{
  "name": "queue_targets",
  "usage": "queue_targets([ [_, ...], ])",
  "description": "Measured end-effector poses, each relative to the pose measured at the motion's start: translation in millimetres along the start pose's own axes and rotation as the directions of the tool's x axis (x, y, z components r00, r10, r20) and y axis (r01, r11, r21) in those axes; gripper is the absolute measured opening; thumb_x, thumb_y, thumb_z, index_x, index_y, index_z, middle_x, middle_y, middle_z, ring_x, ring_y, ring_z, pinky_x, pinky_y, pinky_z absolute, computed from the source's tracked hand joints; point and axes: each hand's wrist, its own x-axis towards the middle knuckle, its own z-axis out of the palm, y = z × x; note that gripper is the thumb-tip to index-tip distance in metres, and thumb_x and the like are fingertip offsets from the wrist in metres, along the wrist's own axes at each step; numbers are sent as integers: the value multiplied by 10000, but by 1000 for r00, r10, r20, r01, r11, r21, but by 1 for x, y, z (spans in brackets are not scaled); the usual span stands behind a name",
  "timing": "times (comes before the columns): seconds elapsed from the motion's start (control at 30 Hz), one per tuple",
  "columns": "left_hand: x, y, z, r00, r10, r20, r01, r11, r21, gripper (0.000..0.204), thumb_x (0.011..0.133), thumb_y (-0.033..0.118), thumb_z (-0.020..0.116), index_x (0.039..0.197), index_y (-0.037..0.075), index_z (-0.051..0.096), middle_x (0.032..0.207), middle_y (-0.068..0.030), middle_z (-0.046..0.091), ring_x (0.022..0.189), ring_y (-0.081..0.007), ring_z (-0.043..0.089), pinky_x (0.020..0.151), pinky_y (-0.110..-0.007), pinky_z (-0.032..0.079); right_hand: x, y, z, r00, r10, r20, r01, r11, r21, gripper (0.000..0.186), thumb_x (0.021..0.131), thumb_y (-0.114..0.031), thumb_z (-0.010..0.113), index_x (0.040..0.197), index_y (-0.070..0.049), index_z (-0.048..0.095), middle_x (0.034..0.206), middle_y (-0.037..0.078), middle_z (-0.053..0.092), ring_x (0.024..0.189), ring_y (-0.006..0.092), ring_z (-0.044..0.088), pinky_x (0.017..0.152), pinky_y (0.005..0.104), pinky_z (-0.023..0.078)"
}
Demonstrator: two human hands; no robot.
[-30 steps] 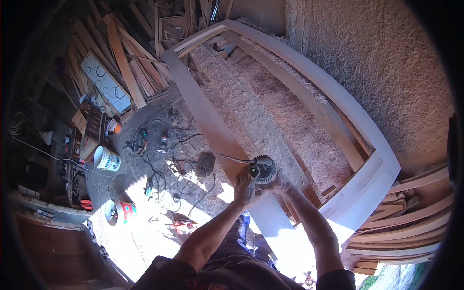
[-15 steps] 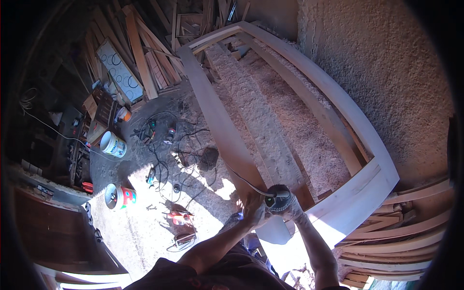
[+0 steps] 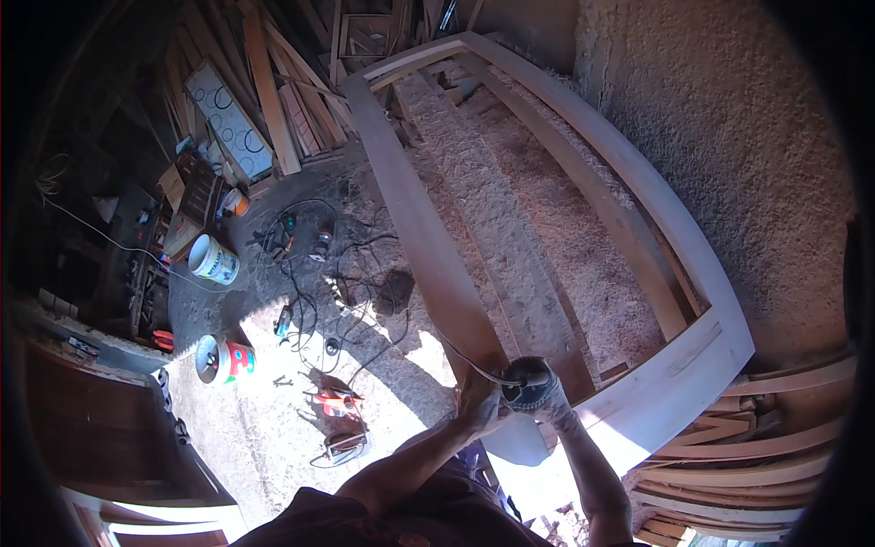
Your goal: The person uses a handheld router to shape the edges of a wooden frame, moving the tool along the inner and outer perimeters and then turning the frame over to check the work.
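A dark, round-topped power sander [image 3: 523, 381] with a cord sits low on the wooden frame [image 3: 415, 214], close to my body. From its right side, my right hand [image 3: 554, 410] is closed around it. My left hand [image 3: 477, 401] grips the sander's left side, its fingers partly hidden. The frame is a large, door-like piece with a curved right side and a wide pale board at the near end. Sunlight falls on that near end, and the sander's underside is out of sight.
Wood shavings and a long dusty beam [image 3: 492, 210] lie inside the frame. A rough wall [image 3: 702, 118] stands at right, above stacked curved boards [image 3: 756, 456]. Left on the floor are white buckets [image 3: 214, 263], tangled cords and a red power tool [image 3: 335, 403]. Planks [image 3: 269, 91] lean behind.
The whole view has shifted slightly. The sander sits a little lower in the picture, with both hands still around it.
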Motion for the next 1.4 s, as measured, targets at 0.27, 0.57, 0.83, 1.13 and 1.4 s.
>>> queue_targets([
  [0.27, 34, 6, -33, 999, -27, 26, 23, 988, 151, 867, 693, 232, 922, 1427, 67, 490, 1380, -151, 573, 1281, -319, 583, 1076, -443, 504, 39, -5, -8, 995, 64, 70, -70, 995, 76, 842, 594, -283, 992, 1297, -92, 568, 1260, 115, 664, 1148, 303, 663, 1021, 399, 535],
  [0.57, 60, -29, -36, 994, -87, 66, 93, 991, -99, 940, 719, 274, 918, 1492, 77, 422, 1447, -178, 506, 1337, -379, 484, 1101, -472, 451, 77, 3, 1, 993, 61, 106, -83, 971, 223, 952, 597, -202, 1017, 1391, -78, 506, 1356, 111, 640, 1239, 251, 633, 1076, 375, 504],
  [0.83, 89, -76, -21, 992, -114, -60, 95, 962, -256, 528, 1057, 463, 582, 1423, 93, 491, 1234, -85, 644, 1048, -187, 682, 778, -304, 606, 114, 15, 19, 999, 17, 40, -29, 952, 304, 714, 712, -221, 875, 1340, -62, 575, 1326, 132, 626, 1244, 314, 595, 1142, 400, 448],
  [1.13, 121, -110, -44, 941, -267, 207, 337, 789, -514, 1123, 688, 331, 908, 1589, 29, 312, 1555, -196, 450, 1504, -400, 359, 1278, -518, 260, 162, 14, 23, 987, 82, 140, -140, 870, 473, 941, 734, -165, 860, 1529, -35, 373, 1480, 119, 560, 1343, 222, 573, 1175, 360, 454],
  [1.4, 159, -132, -59, 981, -104, 164, 116, 991, -69, 870, 854, 372, 748, 1570, 74, 353, 1558, -147, 462, 1457, -316, 413, 1206, -514, 289, 201, 27, 31, 960, 154, 233, -262, 786, 559, 917, 760, -166, 816, 1548, -36, 365, 1490, 112, 553, 1371, 224, 546, 1201, 340, 416],
])
